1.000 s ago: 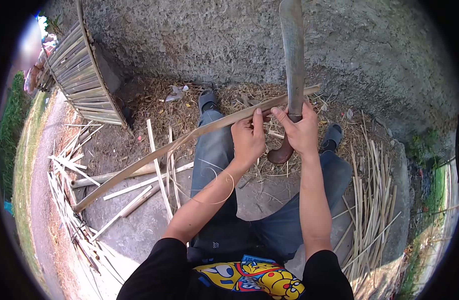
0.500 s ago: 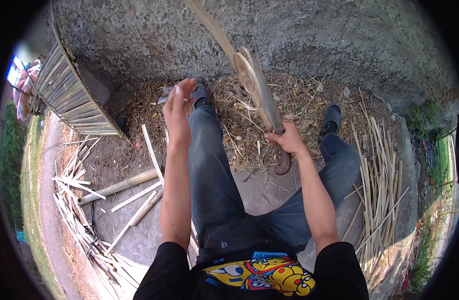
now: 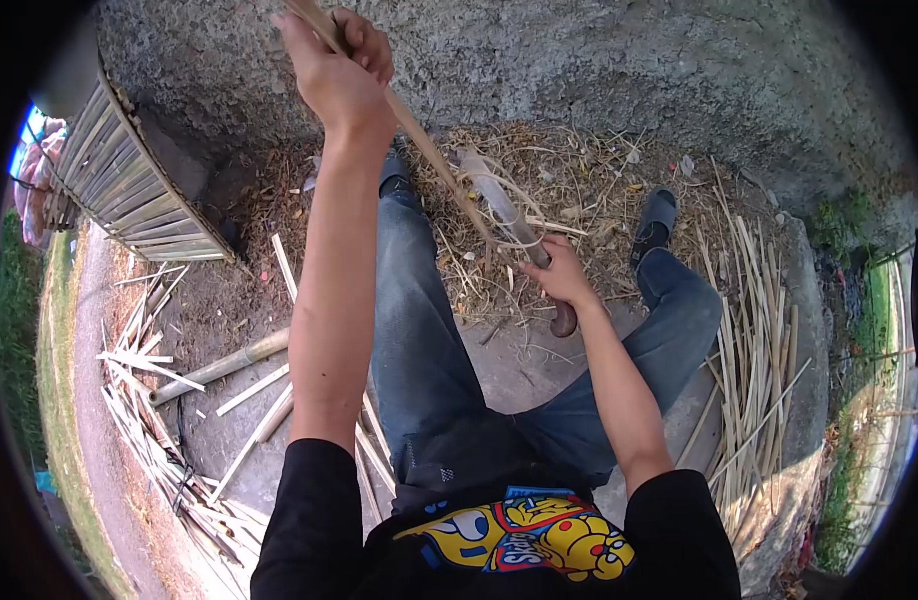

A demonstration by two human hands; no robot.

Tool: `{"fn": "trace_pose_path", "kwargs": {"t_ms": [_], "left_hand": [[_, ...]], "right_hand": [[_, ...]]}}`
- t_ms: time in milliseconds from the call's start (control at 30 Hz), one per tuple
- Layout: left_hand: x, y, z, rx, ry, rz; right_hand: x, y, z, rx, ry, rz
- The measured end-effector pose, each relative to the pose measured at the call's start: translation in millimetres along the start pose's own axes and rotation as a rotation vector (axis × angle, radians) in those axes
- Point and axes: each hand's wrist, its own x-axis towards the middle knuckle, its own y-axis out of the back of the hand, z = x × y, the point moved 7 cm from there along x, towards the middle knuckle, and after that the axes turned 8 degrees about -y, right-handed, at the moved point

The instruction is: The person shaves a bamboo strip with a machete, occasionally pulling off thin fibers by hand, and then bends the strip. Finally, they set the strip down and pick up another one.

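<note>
The left hand (image 3: 341, 75), open a moment ago, now grips the strip (image 3: 419, 140) high above the knife (image 3: 509, 225). The right hand (image 3: 557, 275) stays closed on the knife handle; the strip is being pulled along the blade, judging by this.

Materials: bamboo, steel, wood, concrete, cloth.
Strip (image 3: 429, 150): pale split bamboo, matt, fibrous. Knife (image 3: 504, 215), frame centre: dull grey metal blade, dark smooth wooden handle. Wall (image 3: 629, 70), top: rough grey concrete. Slats (image 3: 754, 330), right: dry, straw-coloured bamboo. Jeans (image 3: 419, 330): blue denim, matt. Fence (image 3: 129, 185), upper left: weathered bamboo.
</note>
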Motion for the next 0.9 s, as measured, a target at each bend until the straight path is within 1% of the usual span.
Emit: {"fn": "trace_pose_path", "kwargs": {"t_ms": [33,67,133,200,267,300,333,400,433,533,600,633,667,733,767,800,867,900], "left_hand": [[-15.4,-8.3,-5.1,0.088,-0.103,0.099],[-26.1,-10.7,-17.8,0.08,-0.113,0.111],[-51.0,-10.1,-48.9,0.068,-0.113,0.118],[-72.2,-8.7,-74.8,0.093,-0.088,0.189],[-85.3,-6.3,-89.5,0.114,-0.059,0.205],[-89.3,-8.5,-93.8,0.143,-0.038,0.215],[-91.5,-12.2,-99.5,0.136,-0.025,0.219],[-97.7,-25.7,-99.0,0.131,-0.051,0.142],[-99.7,-29.4,-103.8,0.143,-0.061,0.084],[-101.6,-31.0,-112.3,0.101,-0.056,0.067],[-98.5,-29.8,-118.8,0.105,-0.038,0.049],[-97.9,-28.2,-117.0,0.106,-0.057,0.116],[-97.2,-26.4,-114.5,0.106,-0.08,0.185],[-95.7,-22.4,-112.8,0.112,-0.084,0.191],[-93.8,-18.2,-112.0,0.12,-0.091,0.203],[-91.8,-14.8,-113.0,0.118,-0.094,0.195],[-87.5,-11.4,-114.2,0.172,-0.123,0.122],[-85.4,-9.2,-115.6,0.174,-0.126,0.117]], "right_hand": [[-0.2,7.6,-3.5,-0.136,-0.017,-0.002],[-4.4,16.4,-18.0,-0.138,-0.018,-0.007],[-18.0,20.5,-8.5,0.511,-0.472,-0.063],[-25.1,34.8,-22.5,0.536,-0.497,-0.025],[-36.4,60.8,-43.6,0.565,-0.524,0.029],[-42.9,67.1,-53.9,0.558,-0.421,0.055],[-52.4,68.3,-59.3,0.551,-0.434,0.059],[-72.8,69.2,-86.2,0.787,-0.369,0.083],[-79.3,59.4,-90.9,0.896,-0.397,0.007],[-90.7,32.7,-96.2,0.761,-0.425,-0.062],[-92.6,16.2,-106.8,0.586,-0.297,0.036],[-88.6,0.5,-101.6,0.475,-0.182,0.114],[-85.9,-12.9,-101.1,0.48,-0.183,0.12],[-82.7,-31.2,-91.4,0.271,-0.319,0.189],[-73.2,-61.3,-64.7,0.498,-0.44,0.054],[-68.8,-69.7,-56.3,0.503,-0.436,0.06],[-66.8,-91.8,-49.2,0.666,-0.593,-0.141],[-62.7,-85.1,-53.0,0.576,-0.556,-0.075]]}}
